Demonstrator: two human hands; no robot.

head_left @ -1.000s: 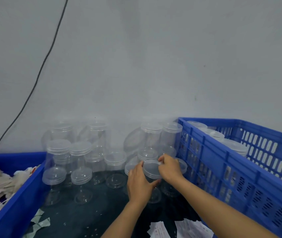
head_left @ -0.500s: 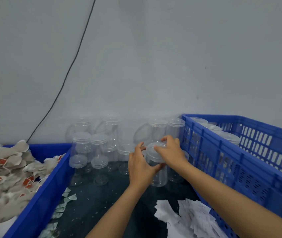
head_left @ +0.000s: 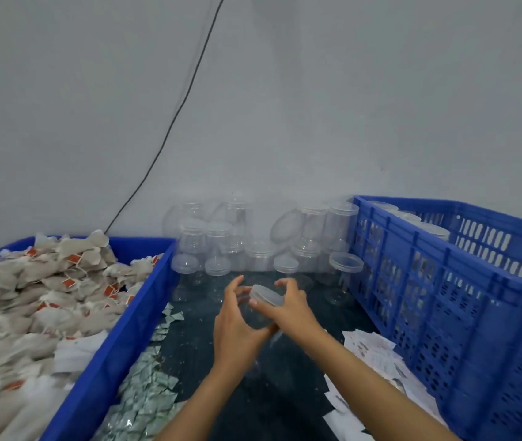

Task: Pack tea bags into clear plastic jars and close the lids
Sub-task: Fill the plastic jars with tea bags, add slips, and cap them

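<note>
The left hand (head_left: pixel 237 326) is curled around the body of a clear jar (head_left: pixel 258 316), which is held tilted above the dark table (head_left: pixel 285 393), between the two blue crates. The jar's lid (head_left: pixel 266 295) is gripped by the right hand (head_left: pixel 288 308), its fingers bent over the rim. More lidded jars (head_left: pixel 259 249) are stood at the far side against the wall. Tea bags (head_left: pixel 37 297) are heaped in the left crate (head_left: pixel 110 361). The right crate (head_left: pixel 444 297) is seen to hold further jars. Paper scraps (head_left: pixel 371 348) are scattered near it.
</note>
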